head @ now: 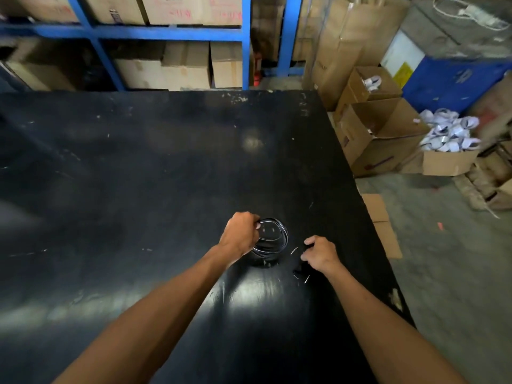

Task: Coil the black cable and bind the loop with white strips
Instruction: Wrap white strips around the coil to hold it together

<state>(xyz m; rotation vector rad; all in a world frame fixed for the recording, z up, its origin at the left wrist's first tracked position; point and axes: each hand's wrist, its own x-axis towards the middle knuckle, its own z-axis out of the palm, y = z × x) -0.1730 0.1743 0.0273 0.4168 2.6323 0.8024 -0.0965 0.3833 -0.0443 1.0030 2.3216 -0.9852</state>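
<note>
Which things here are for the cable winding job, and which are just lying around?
For the job:
black cable coil, gripped by the left hand
small white strips beside the right hand
black table

Just lying around:
cardboard boxes on the floor
blue shelving
blue crate

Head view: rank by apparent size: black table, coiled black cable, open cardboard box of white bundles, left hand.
1. black table
2. open cardboard box
3. coiled black cable and left hand: alike, unranked.
</note>
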